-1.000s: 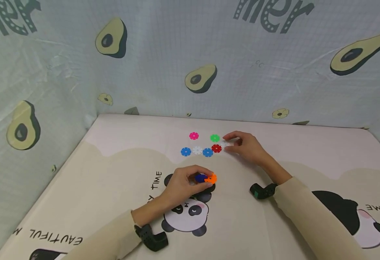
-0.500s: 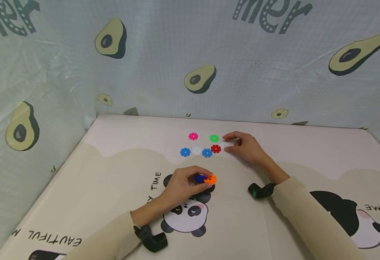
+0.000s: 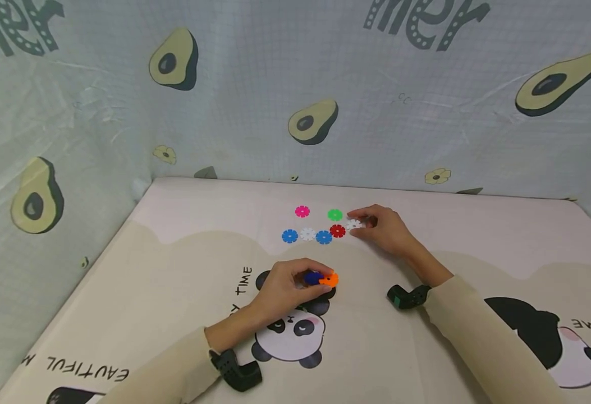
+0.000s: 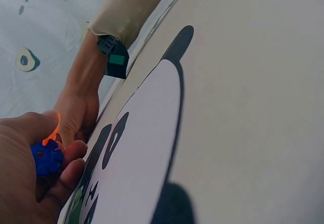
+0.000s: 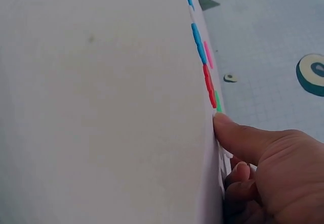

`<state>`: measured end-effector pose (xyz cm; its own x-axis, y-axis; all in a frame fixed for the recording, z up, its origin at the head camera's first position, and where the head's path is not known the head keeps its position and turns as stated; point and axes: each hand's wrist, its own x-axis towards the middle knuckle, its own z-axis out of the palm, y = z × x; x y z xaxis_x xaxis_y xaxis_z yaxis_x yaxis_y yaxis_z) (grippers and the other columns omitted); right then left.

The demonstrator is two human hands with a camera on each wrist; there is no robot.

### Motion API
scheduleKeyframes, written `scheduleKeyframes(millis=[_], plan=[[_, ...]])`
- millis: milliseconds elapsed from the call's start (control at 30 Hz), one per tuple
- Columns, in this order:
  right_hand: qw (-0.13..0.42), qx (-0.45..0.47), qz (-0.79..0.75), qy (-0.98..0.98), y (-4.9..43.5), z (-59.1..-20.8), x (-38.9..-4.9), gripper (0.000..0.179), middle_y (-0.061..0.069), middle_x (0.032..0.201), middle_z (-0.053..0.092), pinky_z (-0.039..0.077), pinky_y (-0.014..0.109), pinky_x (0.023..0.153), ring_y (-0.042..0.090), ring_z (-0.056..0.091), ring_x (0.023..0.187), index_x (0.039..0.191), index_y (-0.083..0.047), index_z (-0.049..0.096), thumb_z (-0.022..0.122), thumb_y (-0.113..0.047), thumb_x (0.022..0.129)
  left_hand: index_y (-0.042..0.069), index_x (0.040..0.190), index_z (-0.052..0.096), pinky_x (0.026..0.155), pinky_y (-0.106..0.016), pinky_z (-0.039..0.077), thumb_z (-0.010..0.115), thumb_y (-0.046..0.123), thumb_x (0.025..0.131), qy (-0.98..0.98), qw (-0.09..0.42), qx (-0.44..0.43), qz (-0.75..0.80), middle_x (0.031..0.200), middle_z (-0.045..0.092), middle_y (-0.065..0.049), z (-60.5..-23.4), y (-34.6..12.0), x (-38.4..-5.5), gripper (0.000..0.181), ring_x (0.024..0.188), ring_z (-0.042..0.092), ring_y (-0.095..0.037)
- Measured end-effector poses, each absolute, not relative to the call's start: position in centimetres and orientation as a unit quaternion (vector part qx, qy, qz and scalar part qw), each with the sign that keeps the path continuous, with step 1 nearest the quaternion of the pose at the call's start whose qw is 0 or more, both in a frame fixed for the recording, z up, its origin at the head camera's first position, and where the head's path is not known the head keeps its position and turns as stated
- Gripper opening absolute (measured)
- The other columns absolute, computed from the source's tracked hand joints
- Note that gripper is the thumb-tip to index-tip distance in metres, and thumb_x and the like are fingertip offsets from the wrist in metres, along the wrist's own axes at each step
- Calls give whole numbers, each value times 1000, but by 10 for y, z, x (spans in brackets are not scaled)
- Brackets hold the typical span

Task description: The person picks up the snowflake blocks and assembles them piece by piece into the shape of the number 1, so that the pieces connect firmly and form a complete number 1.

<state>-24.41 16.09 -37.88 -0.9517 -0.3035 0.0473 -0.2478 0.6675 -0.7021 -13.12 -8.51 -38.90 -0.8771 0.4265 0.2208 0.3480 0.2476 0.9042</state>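
Observation:
My left hand pinches a dark blue snowflake building disc and an orange disc, which are joined together. It is over the panda print, thumb and fingertips at the orange edge. Farther away, my right hand has thumb and curled fingers around a white snowflake disc, low at the cloth. Just left of that hand lie a red disc and a green disc. In the right wrist view the thumb largely hides the white disc.
More discs lie flat farther left: a blue one, a white one, another blue one and a pink one. The printed tablecloth meets an avocado-patterned curtain at the back.
The white disc in my right hand has shifted slightly right, away from the red disc, and shows more clearly between the fingers. My left hand stays in place with the joined discs.

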Motion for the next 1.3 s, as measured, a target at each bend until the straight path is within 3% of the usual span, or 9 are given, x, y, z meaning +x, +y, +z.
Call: scheduleKeyframes(millis=[267, 533, 667, 1033, 1300], plan=[[22, -159, -368, 916, 159, -375, -240, 27, 7, 83, 52, 39, 32, 65, 23, 47, 79, 111, -10, 69, 73, -17, 86, 18, 108, 72, 70, -26, 53, 76, 19, 84, 789, 38, 243, 563, 103, 68, 12, -388, -85, -131, 24, 91, 60, -8], [18, -161, -366, 916, 158, -375, -238, 25, 7, 87, 55, 42, 32, 68, 23, 49, 80, 112, -13, 69, 71, -15, 87, 17, 107, 72, 72, -27, 53, 76, 18, 84, 787, 42, 242, 566, 103, 68, 11, -388, -85, -131, 24, 91, 61, -9], [35, -149, -376, 914, 162, -372, -236, 25, 6, 94, 59, 45, 33, 72, 23, 52, 85, 114, -13, 69, 68, -15, 89, 17, 107, 72, 72, -26, 53, 75, 19, 84, 786, 43, 241, 567, 103, 68, 10, -388, -85, -131, 23, 91, 61, -9], [84, -114, -444, 885, 172, -366, -224, 32, 8, 90, 59, 44, 27, 61, 23, 56, 80, 119, -18, 67, 71, -22, 88, 17, 107, 72, 73, -27, 53, 75, 18, 84, 786, 40, 249, 564, 102, 68, 11, -389, -84, -131, 23, 92, 61, -8], [108, -107, -507, 848, 179, -357, -211, 45, 15, 91, 59, 51, 26, 69, 23, 68, 80, 125, -14, 63, 74, -29, 85, 17, 107, 72, 72, -27, 53, 75, 17, 84, 787, 38, 246, 564, 102, 68, 12, -389, -85, -131, 23, 92, 60, -8]])
